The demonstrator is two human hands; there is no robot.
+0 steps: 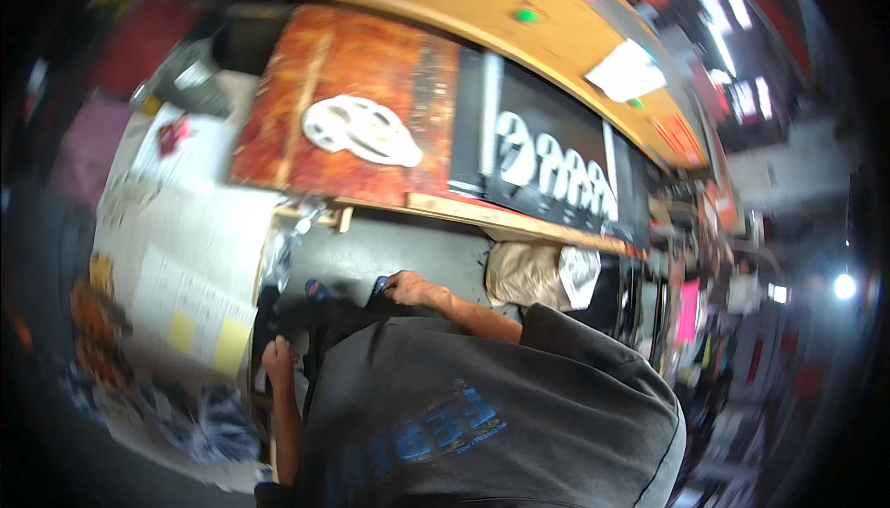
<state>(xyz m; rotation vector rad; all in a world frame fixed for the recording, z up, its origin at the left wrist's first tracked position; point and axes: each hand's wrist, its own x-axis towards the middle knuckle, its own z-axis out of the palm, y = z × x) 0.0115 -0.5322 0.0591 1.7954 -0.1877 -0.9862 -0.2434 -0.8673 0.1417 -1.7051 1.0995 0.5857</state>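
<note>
My left hand [279,357] hangs low beside the paper-covered table [209,230], its fingers curled in and slightly blurred, with nothing visible in them. In front of my dark trousers is my right hand [405,288], loosely closed, and I see no object in it. Beyond both hands stands a workbench. On its reddish-brown board [366,54] lies a flat white piece with oval holes [360,130]. Farther right, a row of several white curved pieces [553,163] rests on a black panel [547,105]. Neither hand touches these pieces.
A wooden shelf [445,7] runs above the bench's back, with papers on it. Under the bench's front edge stands a brown paper bag [521,273]. Yellow notes [230,346] and a clear plastic bundle [211,429] lie on the left table. Grey floor [408,241] shows between.
</note>
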